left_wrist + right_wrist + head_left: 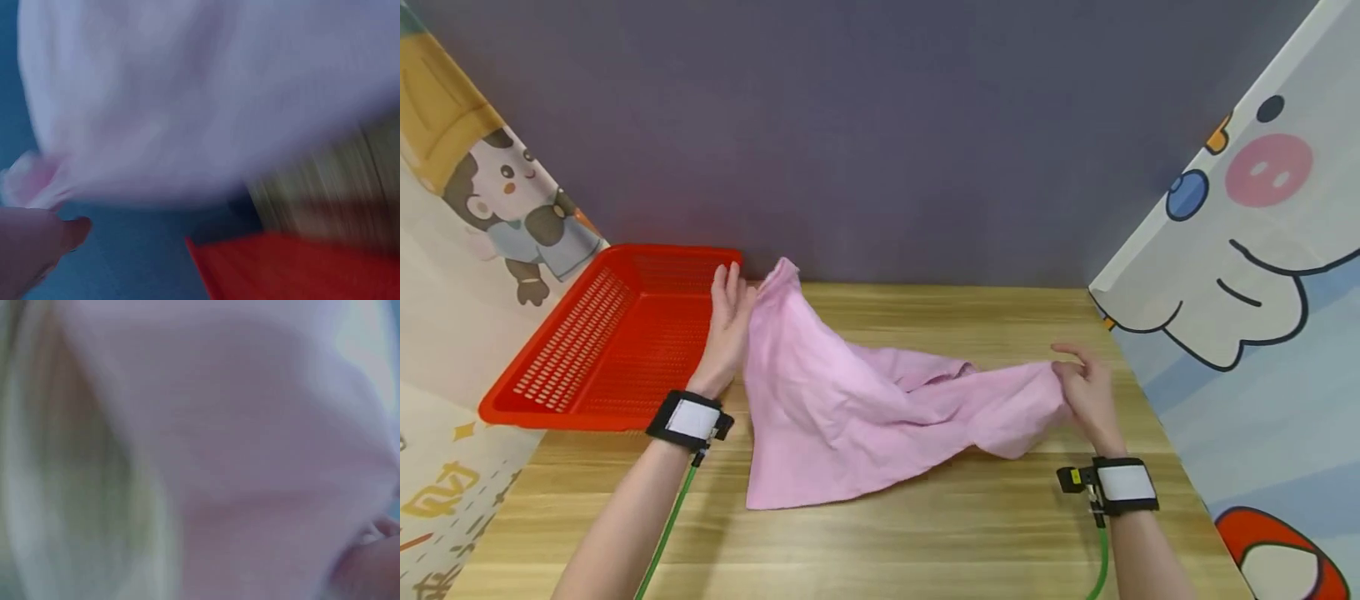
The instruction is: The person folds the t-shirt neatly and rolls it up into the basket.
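A pink cloth (850,408) stretches between the two hands over the wooden table, its left corner lifted and its lower edge hanging toward the tabletop. My left hand (727,325) pinches the upper left corner, beside the red basket's right rim. In the left wrist view a bunched tip of the cloth (156,106) sticks out above the thumb. On the right, my right hand (1086,396) pinches the other end of the cloth between thumb and fingers. The right wrist view is blurred; the cloth (250,444) fills most of it, with part of the hand (369,565) at the lower right.
A red plastic basket (580,421) with perforated sides stands at the left of the wooden table (925,542). Behind rises a dark grey panel (880,142). Cartoon-printed panels (1285,275) flank both sides. Green cables (666,533) run from the wrist cameras.
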Tool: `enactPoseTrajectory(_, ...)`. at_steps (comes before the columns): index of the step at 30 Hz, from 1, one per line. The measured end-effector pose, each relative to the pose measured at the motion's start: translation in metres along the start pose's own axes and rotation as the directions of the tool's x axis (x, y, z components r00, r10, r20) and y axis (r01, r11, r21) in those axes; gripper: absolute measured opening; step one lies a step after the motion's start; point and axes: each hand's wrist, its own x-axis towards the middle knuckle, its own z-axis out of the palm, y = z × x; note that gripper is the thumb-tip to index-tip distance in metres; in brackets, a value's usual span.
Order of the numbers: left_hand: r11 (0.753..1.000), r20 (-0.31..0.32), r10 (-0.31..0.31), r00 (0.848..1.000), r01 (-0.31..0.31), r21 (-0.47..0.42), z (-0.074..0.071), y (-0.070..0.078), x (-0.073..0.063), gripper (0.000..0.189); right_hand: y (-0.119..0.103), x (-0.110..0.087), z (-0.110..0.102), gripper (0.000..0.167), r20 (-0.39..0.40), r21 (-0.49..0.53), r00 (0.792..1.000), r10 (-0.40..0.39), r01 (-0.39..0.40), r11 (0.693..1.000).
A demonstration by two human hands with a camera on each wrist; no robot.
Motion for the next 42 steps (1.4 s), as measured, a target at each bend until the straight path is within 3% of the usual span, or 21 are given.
enactPoseTrajectory(2,0.976,0.104,0.029,0.994,-0.051,0.211,0.001,-0.011,-0.006,0.080,0.010,-0.001,-0.001,0.042,0.092,-0.142,0.995,0.032,-0.019,0.990)
enactPoseTrajectory(4,0.893,0.176,0.081,0.981,-0.149,0.424,0.003,-0.024,-0.016,0.076,0.017,-0.002,-0.002,0.046,0.153,-0.245,0.985,0.080,-0.041,0.969)
enactPoseTrajectory(6,0.803,0.226,0.094,0.970,-0.208,0.558,0.004,-0.034,-0.028,0.062,0.024,-0.003,-0.004,0.049,0.190,-0.290,0.973,0.131,-0.072,0.954)
enactPoseTrajectory(9,0.671,0.278,0.021,0.960,-0.220,0.708,0.002,-0.041,-0.044,0.033,0.031,-0.005,-0.010,0.059,0.228,-0.316,0.953,0.199,-0.121,0.941)
enactPoseTrajectory(11,0.599,0.291,-0.121,0.949,-0.164,0.784,-0.002,-0.039,-0.052,0.021,0.034,-0.006,-0.013,0.065,0.257,-0.314,0.940,0.227,-0.141,0.939)
enactPoseTrajectory(13,0.531,0.296,-0.291,0.910,-0.104,0.841,-0.006,-0.035,-0.060,0.024,0.036,-0.008,-0.015,0.071,0.283,-0.323,0.927,0.244,-0.147,0.935)
enactPoseTrajectory(15,0.488,0.301,-0.453,0.839,-0.049,0.872,-0.009,-0.030,-0.067,0.035,0.038,-0.008,-0.015,0.072,0.303,-0.335,0.921,0.247,-0.140,0.932)
enactPoseTrajectory(17,0.445,0.298,-0.569,0.767,-0.018,0.895,-0.011,-0.028,-0.074,0.043,0.037,-0.008,-0.013,0.075,0.314,-0.350,0.916,0.250,-0.134,0.927)
enactPoseTrajectory(18,0.425,0.296,-0.605,0.739,-0.015,0.905,-0.011,-0.029,-0.077,0.046,0.037,-0.008,-0.012,0.075,0.317,-0.355,0.914,0.253,-0.133,0.925)
enactPoseTrajectory(20,0.391,0.287,-0.652,0.702,-0.013,0.920,-0.012,-0.031,-0.081,0.047,0.036,-0.008,-0.009,0.076,0.317,-0.364,0.912,0.260,-0.136,0.921)
enactPoseTrajectory(23,0.358,0.261,-0.681,0.684,0.001,0.934,-0.014,-0.039,-0.085,0.043,0.036,-0.008,-0.005,0.076,0.317,-0.364,0.908,0.272,-0.149,0.919)
enactPoseTrajectory(25,0.383,0.250,-0.697,0.672,0.054,0.922,-0.015,-0.044,-0.086,0.039,0.035,-0.008,-0.003,0.076,0.316,-0.362,0.906,0.282,-0.160,0.919)
enactPoseTrajectory(27,0.440,0.254,-0.703,0.664,0.127,0.889,-0.016,-0.049,-0.086,0.035,0.036,-0.007,-0.003,0.074,0.318,-0.354,0.904,0.287,-0.167,0.920)
enactPoseTrajectory(29,0.514,0.283,-0.689,0.667,0.174,0.840,-0.017,-0.053,-0.085,0.033,0.037,-0.007,-0.004,0.071,0.321,-0.349,0.902,0.288,-0.171,0.922)
enactPoseTrajectory(30,0.555,0.302,-0.663,0.685,0.179,0.812,-0.017,-0.055,-0.084,0.031,0.037,-0.007,-0.004,0.070,0.326,-0.344,0.900,0.288,-0.171,0.923)
enactPoseTrajectory(32,0.614,0.323,-0.578,0.749,0.139,0.777,-0.017,-0.057,-0.080,0.026,0.038,-0.006,-0.005,0.066,0.338,-0.314,0.897,0.286,-0.180,0.932)
enactPoseTrajectory(33,0.628,0.318,-0.524,0.790,0.107,0.771,-0.016,-0.057,-0.077,0.023,0.038,-0.006,-0.006,0.065,0.342,-0.296,0.896,0.283,-0.183,0.938)
enactPoseTrajectory(35,0.638,0.277,-0.394,0.877,0.044,0.769,-0.014,-0.058,-0.071,0.024,0.037,-0.005,-0.007,0.062,0.332,-0.238,0.906,0.263,-0.189,0.953)
enactPoseTrajectory(37,0.640,0.199,-0.289,0.936,0.035,0.767,-0.012,-0.056,-0.064,0.029,0.034,-0.004,-0.008,0.055,0.293,-0.147,0.927,0.233,-0.197,0.969)
enactPoseTrajectory(39,0.684,0.129,-0.240,0.962,0.073,0.726,-0.012,-0.053,-0.057,0.033,0.030,-0.003,-0.010,0.045,0.239,-0.046,0.952,0.191,-0.186,0.982)
enactPoseTrajectory(42,0.749,0.092,-0.214,0.973,0.103,0.655,-0.015,-0.046,-0.047,0.038,0.023,0.000,-0.014,0.031,0.176,0.115,0.972,0.154,-0.175,0.978)
